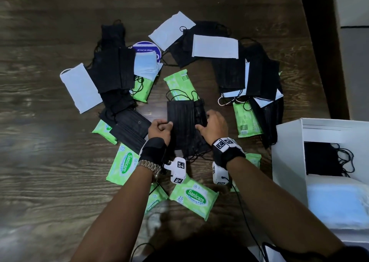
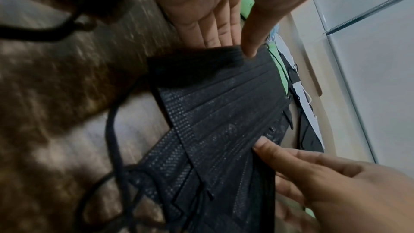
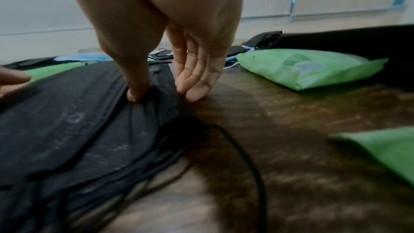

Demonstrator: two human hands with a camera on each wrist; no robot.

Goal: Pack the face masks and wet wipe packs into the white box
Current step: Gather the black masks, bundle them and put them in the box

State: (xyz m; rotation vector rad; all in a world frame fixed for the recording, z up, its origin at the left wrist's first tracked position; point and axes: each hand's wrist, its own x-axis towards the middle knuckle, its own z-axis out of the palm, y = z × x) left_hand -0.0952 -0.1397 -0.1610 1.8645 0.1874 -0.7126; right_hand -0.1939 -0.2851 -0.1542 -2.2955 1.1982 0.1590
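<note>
My forearms reach out over a wet wipe pack (image 1: 193,200) toward a small stack of black face masks (image 1: 182,122) lying between my hands. My left hand (image 1: 159,129) pinches its left edge, thumb on top; my right hand (image 1: 214,127) seems to pinch the right edge, though blur obscures it. The white box (image 1: 287,142) stands right of my right hand.

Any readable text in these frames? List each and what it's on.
"Sanicare", "15": green wipe pack near the left wrist.
"Sanicare", "15": green wipe pack nearest the camera.
Blue round label under the masks: white text, too blurred.
Barcode on right green pack: unreadable.
</note>
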